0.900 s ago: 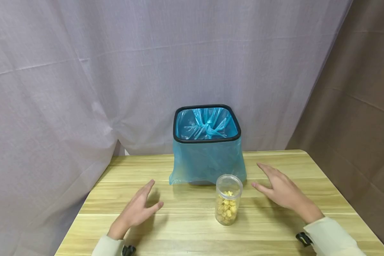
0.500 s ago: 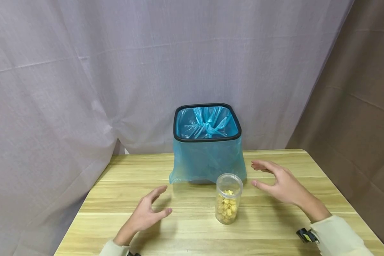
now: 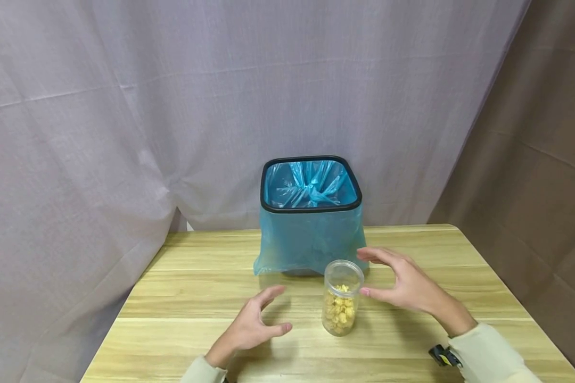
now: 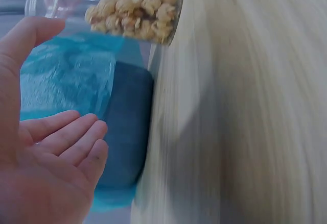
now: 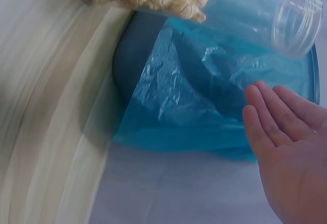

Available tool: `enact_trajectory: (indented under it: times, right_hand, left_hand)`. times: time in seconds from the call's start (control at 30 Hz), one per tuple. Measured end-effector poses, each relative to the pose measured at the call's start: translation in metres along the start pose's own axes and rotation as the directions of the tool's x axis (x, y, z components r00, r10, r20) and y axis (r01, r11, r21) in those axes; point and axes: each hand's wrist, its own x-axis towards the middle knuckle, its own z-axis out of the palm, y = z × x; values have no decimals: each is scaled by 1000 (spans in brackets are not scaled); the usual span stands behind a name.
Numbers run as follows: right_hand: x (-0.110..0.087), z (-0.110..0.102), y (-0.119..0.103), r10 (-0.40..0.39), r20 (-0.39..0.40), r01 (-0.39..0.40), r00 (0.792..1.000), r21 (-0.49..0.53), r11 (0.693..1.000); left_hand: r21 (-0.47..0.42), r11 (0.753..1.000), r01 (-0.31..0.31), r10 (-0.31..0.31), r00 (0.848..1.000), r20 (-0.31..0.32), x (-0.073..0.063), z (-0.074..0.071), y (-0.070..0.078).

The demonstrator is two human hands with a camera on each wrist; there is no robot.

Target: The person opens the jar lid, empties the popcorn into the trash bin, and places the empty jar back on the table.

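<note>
A clear plastic jar (image 3: 341,314) stands upright on the table, its lower half filled with yellow popcorn (image 4: 138,9). To the jar's left, my left hand (image 3: 254,322) is held with thumb and fingers apart, a gap between it and the jar. My right hand (image 3: 402,279) is at the jar's right side, thumb tip right by the upper wall and fingers reaching behind it. Neither hand grips anything. Both wrist views show the palms facing the jar, fingers loosely extended.
Behind the jar stands a trash bin with a black rim (image 3: 311,210) and a blue plastic bag (image 3: 311,239) draped over it. The wooden table (image 3: 172,298) meets a grey curtain (image 3: 220,106) at the back; a brown curtain (image 3: 532,186) hangs at the right.
My left hand has moved right, toward the jar. My right hand has moved left to the jar's side, its fingers a little more bent. The jar and bin have stayed put.
</note>
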Motion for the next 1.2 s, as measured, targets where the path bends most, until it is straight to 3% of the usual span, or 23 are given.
enact_trajectory:
  times: [0.43, 0.77, 0.97, 1.2]
  right_hand:
    - [7, 14, -14, -11, 35, 10, 999, 38, 999]
    - [13, 22, -20, -71, 27, 71, 997, 13, 997]
    - [16, 26, -20, -99, 3, 99, 995, -1, 995]
    - [19, 28, -21, -101, -10, 101, 995, 10, 995]
  left_hand:
    - [-20, 997, -79, 79, 997, 25, 33, 42, 14]
    - [-92, 983, -158, 160, 987, 13, 55, 71, 20]
    - [-101, 981, -168, 168, 986, -12, 64, 84, 22]
    - [-178, 969, -174, 169, 985, -42, 70, 94, 27]
